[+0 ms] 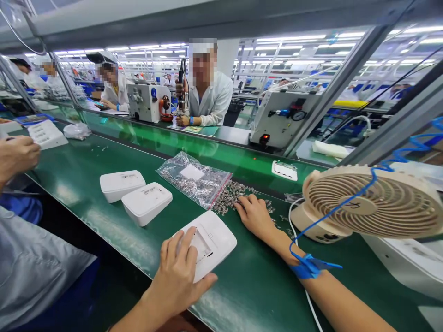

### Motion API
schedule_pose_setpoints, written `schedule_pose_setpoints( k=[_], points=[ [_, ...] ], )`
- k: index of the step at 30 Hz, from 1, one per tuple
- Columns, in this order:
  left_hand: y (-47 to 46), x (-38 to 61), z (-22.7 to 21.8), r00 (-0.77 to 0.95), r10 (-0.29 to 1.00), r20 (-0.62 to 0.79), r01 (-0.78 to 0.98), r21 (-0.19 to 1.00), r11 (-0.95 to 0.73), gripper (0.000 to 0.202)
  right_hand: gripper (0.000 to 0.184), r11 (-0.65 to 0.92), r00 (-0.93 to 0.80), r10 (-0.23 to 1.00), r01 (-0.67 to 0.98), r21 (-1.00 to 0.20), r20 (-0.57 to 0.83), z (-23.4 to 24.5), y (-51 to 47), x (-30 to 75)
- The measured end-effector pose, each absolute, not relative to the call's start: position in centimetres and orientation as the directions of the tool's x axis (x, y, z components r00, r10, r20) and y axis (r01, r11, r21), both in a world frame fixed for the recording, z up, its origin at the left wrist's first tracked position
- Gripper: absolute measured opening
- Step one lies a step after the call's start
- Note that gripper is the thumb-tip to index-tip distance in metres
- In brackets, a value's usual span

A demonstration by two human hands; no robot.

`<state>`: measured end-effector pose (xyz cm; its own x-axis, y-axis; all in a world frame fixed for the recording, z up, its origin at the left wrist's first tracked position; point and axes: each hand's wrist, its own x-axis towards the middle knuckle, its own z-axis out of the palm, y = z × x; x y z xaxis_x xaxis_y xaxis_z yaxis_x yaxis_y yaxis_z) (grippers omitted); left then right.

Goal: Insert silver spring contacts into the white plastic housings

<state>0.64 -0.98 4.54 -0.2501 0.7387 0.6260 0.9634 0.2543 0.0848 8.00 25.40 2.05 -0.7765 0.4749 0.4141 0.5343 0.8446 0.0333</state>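
A white plastic housing [221,233] with a recessed compartment lies in front of me on the green bench. My left hand [182,265] grips it, fingers over the top and thumb along the near edge. My right hand [256,214] is at a pile of small metal pieces [224,197], fingertips bent down together among them; whatever they pinch is too small to make out. A blue wrist strap [308,266] is around my right wrist. Behind the pile lies a clear zip bag [188,177] holding more of the same pieces.
Two similar white housings [147,203] stand left of mine. A beige fan [356,203] with a white cable is on the right, a coiled blue cord hanging before it. A co-worker's hand [19,157] is at far left. A green-lit barrier [221,154] runs behind.
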Motion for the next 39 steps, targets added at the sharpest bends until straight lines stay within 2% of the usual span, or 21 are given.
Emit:
schedule_pose_setpoints(
  k=[7,12,15,18,21,24,27,31,35,39],
  points=[
    [-0.8,1.0,4.4,-0.236,0.739,0.631,0.955,0.010,0.296,0.033,0.031,0.812,-0.719,0.518,0.583,-0.004,0.463,2.4,26.0,7.9],
    [-0.9,0.9,4.5,-0.256,0.718,0.647,0.957,0.067,0.281,0.035,0.026,0.794,-0.668,0.526,0.608,-0.022,0.527,2.6,25.6,8.3],
    [-1.0,0.7,4.4,-0.305,0.705,0.640,0.947,0.125,0.296,0.047,0.026,0.790,-0.642,0.520,0.612,-0.032,0.563,2.3,25.6,8.3],
    [-1.0,0.5,4.2,-0.366,0.748,0.553,0.928,0.154,0.340,0.060,0.026,0.782,-0.616,0.535,0.620,-0.063,0.579,2.1,25.8,8.1],
    [-0.9,0.5,4.0,-0.430,0.757,0.492,0.898,0.148,0.414,0.063,0.028,0.784,-0.632,0.568,0.610,-0.113,0.528,2.1,25.8,8.1],
    [-0.9,0.7,4.0,-0.449,0.716,0.534,0.875,0.103,0.472,0.067,0.028,0.776,-0.657,0.602,0.616,-0.137,0.454,2.4,25.9,8.3],
    [-1.1,0.8,4.2,-0.371,0.740,0.561,0.910,0.061,0.410,0.062,0.029,0.743,-0.651,0.652,0.650,-0.158,0.389,2.8,26.0,8.5],
    [-1.5,0.7,4.4,-0.283,0.747,0.601,0.949,0.063,0.309,0.048,0.027,0.666,-0.596,0.734,0.726,-0.173,0.326,3.6,25.7,8.6],
    [-1.3,0.7,4.3,-0.278,0.704,0.654,0.949,0.074,0.306,0.041,0.025,0.601,-0.540,0.787,0.781,-0.171,0.299,4.8,25.2,8.5],
    [-1.0,0.9,4.2,-0.272,0.671,0.690,0.945,0.060,0.321,0.038,0.026,0.605,-0.552,0.787,0.778,-0.170,0.276,5.7,25.6,7.4]
  ],
)
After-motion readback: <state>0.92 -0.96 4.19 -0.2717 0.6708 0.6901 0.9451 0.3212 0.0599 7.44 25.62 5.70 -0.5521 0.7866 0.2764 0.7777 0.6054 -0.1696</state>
